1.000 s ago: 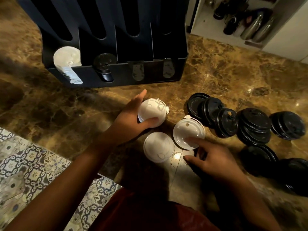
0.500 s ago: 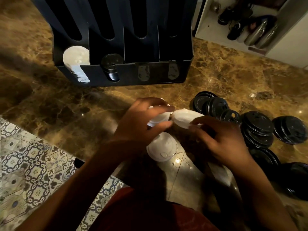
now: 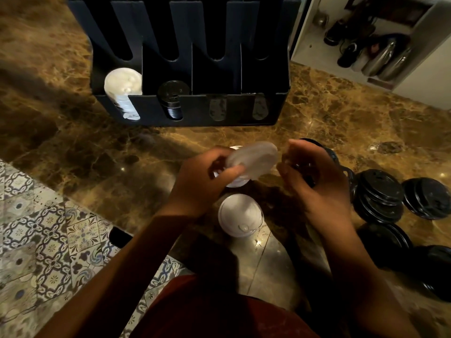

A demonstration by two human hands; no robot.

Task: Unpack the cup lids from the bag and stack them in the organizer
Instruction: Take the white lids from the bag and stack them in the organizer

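Observation:
My left hand (image 3: pixel 200 181) grips a small stack of white lids (image 3: pixel 235 182), and a blurred translucent lid (image 3: pixel 253 159) lies tilted on top of it. My right hand (image 3: pixel 314 179) hovers loosely curled just right of that lid's edge, holding nothing. One more white lid (image 3: pixel 240 215) lies flat on the marble counter (image 3: pixel 329 113) below my hands. The black organizer (image 3: pixel 195 109) stands at the back; its leftmost slot holds white lids (image 3: pixel 123 85), the second holds black lids (image 3: pixel 173 92), and the other two slots look empty.
Several piles of black lids (image 3: pixel 378 193) spread over the counter to the right of my right hand. A pale shiny sheet (image 3: pixel 266 269), possibly clear plastic, lies near the front edge. Patterned floor tiles (image 3: pixel 36 228) show at left; an open cabinet with metal flasks (image 3: pixel 385 59) is upper right.
My right hand picked a translucent lid off the counter, carried it up to the stack in my left hand and let go of it. Both hands rose slightly.

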